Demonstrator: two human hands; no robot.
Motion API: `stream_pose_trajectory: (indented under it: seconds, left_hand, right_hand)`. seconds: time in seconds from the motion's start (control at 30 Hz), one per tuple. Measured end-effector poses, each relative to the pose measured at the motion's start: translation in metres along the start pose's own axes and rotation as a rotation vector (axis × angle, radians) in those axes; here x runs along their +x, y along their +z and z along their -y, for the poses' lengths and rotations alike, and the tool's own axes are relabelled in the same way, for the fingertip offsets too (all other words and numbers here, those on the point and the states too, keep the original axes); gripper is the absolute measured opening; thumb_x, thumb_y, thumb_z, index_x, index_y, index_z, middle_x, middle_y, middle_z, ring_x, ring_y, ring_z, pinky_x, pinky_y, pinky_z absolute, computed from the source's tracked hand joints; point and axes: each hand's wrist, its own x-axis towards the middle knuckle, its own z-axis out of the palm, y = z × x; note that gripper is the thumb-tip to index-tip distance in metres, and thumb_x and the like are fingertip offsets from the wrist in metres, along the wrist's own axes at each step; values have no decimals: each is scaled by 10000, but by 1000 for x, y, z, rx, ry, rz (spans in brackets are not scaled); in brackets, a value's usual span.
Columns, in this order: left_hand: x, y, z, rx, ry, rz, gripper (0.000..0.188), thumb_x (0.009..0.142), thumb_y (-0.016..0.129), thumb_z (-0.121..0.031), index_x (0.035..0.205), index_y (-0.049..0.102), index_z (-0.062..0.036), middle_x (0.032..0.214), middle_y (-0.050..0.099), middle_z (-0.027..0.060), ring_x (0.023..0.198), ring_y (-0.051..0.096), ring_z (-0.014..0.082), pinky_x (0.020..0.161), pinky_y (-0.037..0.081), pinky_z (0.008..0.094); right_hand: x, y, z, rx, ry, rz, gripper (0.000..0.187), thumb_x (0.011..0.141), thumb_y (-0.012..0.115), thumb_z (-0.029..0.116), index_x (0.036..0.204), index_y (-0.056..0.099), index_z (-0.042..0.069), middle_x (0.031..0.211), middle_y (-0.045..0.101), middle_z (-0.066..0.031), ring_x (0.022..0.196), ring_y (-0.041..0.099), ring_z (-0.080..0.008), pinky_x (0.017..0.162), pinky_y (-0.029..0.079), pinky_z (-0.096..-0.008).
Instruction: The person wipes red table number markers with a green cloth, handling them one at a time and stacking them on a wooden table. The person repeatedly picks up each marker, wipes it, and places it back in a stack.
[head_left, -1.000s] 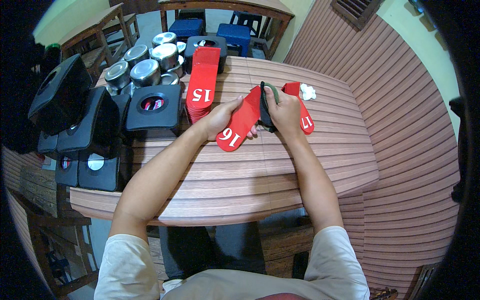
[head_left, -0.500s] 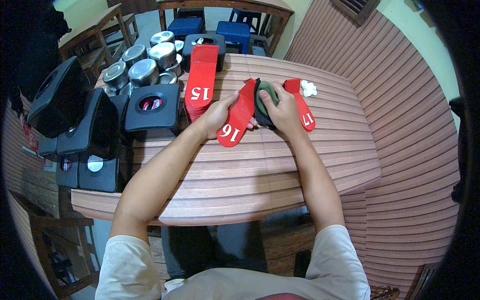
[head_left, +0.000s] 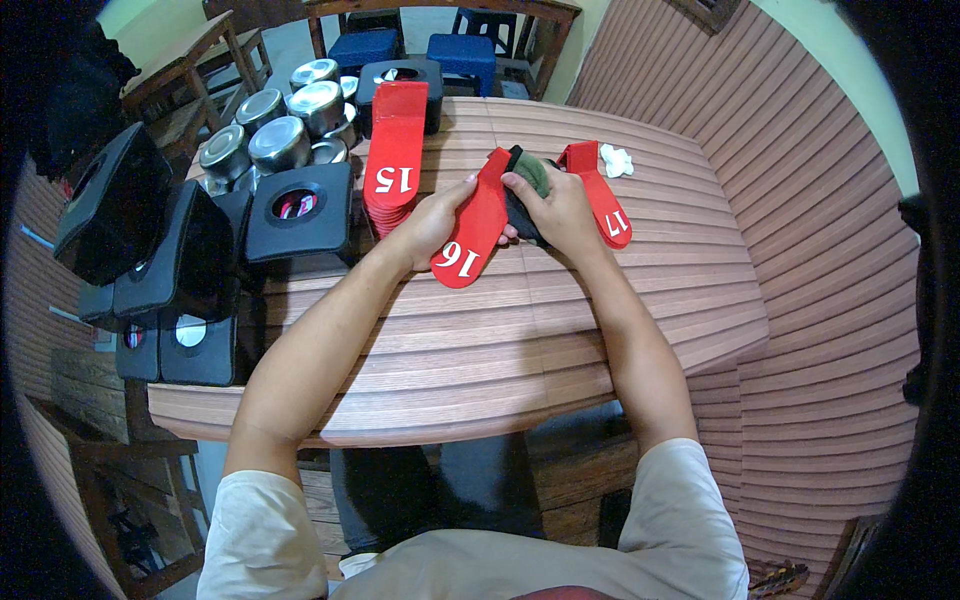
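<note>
In my left hand point(head_left: 437, 226) is a red number sign point(head_left: 478, 232), a long plate with a rounded end and white digits, tilted over the table. My right hand point(head_left: 562, 208) grips a green and black cloth point(head_left: 532, 178) against the sign's upper right edge. Left of my left hand stands a stack of similar red signs point(head_left: 396, 150). Just beyond my right hand another red sign point(head_left: 600, 195) lies on the table, with a crumpled white tissue point(head_left: 616, 160) beside it.
Black tissue boxes point(head_left: 300, 215) are piled along the table's left side, one more point(head_left: 425, 80) at the back. Several round metal containers point(head_left: 280, 145) are stacked between them. The wood-slat table point(head_left: 450, 400) meets a ribbed wall point(head_left: 820, 250) on the right. Blue stools point(head_left: 462, 60) stand beyond.
My right hand has shifted the cloth slightly along the edge of the sign, and less of the green shows. The whole view has tilted a little; the left hand keeps its hold.
</note>
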Motion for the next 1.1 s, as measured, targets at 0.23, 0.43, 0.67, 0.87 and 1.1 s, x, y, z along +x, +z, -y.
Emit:
stream_pose_trajectory:
  seconds: [0.23,0.43,0.67,0.87,1.1]
  left_hand:
    - [3,-5,3,0,-20,26,569,1122,286,-459,1339,525,10,1060,733,241,923,749,316,873,609,398]
    - [4,-6,4,-17,5,17,564,1120,290,-465,1366,518,-12,1063,732,242,932,748,315,868,610,405]
    - [5,-5,1,-94,30,2,558,1128,250,-428,1355,536,-6,1138,720,206,977,737,310,898,601,418]
    - [6,-3,1,-179,123,-7,580,1130,222,-408,1387,534,8,1228,693,198,1068,718,315,971,584,420]
    - [8,-1,6,-300,105,-138,485,1142,292,-364,1359,545,-11,1233,676,147,1094,689,237,995,574,402]
  right_hand:
    - [-1,1,-2,-83,-13,-62,374,1020,629,371,973,704,8,733,679,-211,674,689,-377,642,512,-465]
    - [-3,6,-1,-113,-61,-196,367,1053,590,328,941,680,-10,691,649,-207,631,664,-378,596,484,-457]
    - [-3,11,0,164,138,-453,482,1097,500,407,951,661,-23,742,654,-88,701,604,-191,655,478,-386]
    - [-4,8,12,572,-24,-548,427,1102,486,362,1109,630,-40,995,637,-113,870,629,-231,866,512,-363]
    - [-11,31,18,-139,-196,46,390,947,672,157,1310,652,15,1198,561,-199,1164,559,-380,1040,447,-432]
